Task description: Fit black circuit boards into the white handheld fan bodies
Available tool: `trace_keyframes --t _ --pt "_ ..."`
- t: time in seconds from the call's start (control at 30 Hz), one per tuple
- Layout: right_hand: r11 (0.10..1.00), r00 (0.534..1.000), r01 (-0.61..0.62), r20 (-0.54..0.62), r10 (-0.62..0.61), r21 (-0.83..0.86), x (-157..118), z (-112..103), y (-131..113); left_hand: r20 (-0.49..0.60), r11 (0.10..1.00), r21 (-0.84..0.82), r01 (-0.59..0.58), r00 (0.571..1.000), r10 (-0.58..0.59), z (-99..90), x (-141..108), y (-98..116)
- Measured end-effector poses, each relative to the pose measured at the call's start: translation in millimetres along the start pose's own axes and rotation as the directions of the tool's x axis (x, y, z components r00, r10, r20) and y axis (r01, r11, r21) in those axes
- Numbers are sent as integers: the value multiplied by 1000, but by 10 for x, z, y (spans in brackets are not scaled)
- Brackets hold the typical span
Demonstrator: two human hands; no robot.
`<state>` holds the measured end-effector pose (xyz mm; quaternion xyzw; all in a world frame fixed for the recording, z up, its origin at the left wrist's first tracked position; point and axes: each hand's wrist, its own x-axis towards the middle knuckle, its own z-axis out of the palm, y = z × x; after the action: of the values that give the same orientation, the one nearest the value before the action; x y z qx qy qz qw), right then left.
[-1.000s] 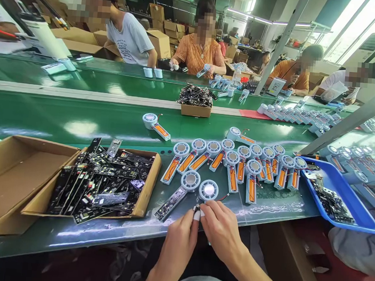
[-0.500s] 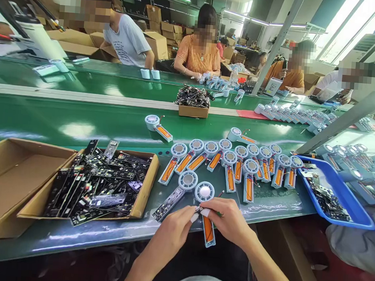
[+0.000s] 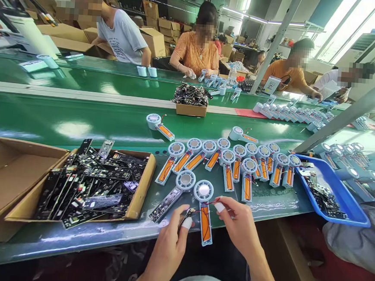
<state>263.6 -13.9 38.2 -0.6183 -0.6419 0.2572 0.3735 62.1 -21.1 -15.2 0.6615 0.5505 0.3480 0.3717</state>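
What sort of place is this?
Probably an electronics assembly workshop: several people are gathered along a long green bench, many matching blue devices lie on it with their handles open, and a box is heaped with circuit boards.

Cardboard boxes [image 3: 156,42] stacked in background; slanted grey pole [image 3: 276,45] right of centre; bright window [image 3: 337,29] upper right

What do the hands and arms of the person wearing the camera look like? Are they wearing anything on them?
The left hand wears a small white cover on one fingertip, which looks like the thumb. The right hand has a matching white cover. The forearms are bare where they show: no sleeves, watch or bracelet can be seen.
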Motion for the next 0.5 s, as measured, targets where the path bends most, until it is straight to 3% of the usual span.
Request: trace_keyframes --t 0.1,0.2,0.3,0.4,0.5 --pt "976 976 217 -27 -217 -6 75 139 -57 -1 999 -32 23 1000 -23 16 -26 41" --pt "944 944 330 27 -329 -24 137 255 -127 -51 999 -43 32 998 -34 30 -42 91" --pt "941 937 338 83 -340 36 165 312 -158 -74 991 -104 88 993 -96 15 -43 131" --pt "943 942 300 110 -316 145 176 316 -154 31 971 -196 138 990 -135 -38 -21 167" --pt "946 945 286 120 -305 149 177 302 -138 127 944 -265 198 977 -169 -91 14 205"
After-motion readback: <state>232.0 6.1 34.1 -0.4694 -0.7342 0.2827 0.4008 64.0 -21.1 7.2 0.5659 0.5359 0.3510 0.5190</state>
